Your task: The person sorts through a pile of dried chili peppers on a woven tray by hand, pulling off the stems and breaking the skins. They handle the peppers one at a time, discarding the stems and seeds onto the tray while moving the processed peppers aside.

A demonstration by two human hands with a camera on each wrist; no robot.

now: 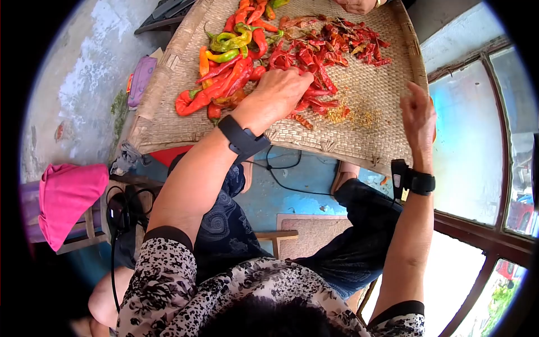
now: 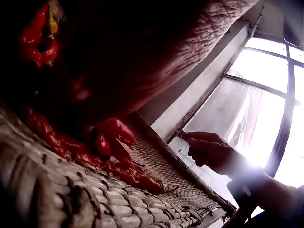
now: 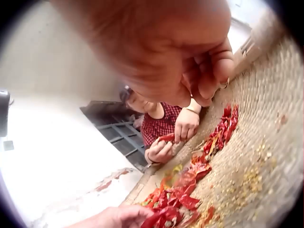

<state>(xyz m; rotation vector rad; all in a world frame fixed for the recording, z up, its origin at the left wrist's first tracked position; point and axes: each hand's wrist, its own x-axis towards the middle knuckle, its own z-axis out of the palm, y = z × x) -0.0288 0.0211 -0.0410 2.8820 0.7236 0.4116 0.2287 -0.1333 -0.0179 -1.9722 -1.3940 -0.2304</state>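
Observation:
A woven tray [image 1: 359,137] holds glossy fresh peppers [image 1: 224,81] on its left, and a pile of wrinkled dried red peppers [image 1: 337,42] from the middle toward the right. My left hand [image 1: 281,92] reaches into the dried ones; in the right wrist view the left fingers and thumb [image 3: 126,216] grip a red pepper [image 3: 164,217]. Its fingertips are hidden in the head view. My right hand [image 1: 419,115] is raised at the tray's right rim, away from the peppers. In the right wrist view its fingers [image 3: 211,80] curl in toward the palm.
Pale yellow seeds [image 1: 359,118] lie scattered on the tray's right half. Another person's hand [image 1: 358,5] is over its far edge; in the right wrist view that person holds a red pepper [image 3: 166,137]. Windows [image 1: 469,146] stand at the right, and a pink cloth [image 1: 70,196] hangs at the left.

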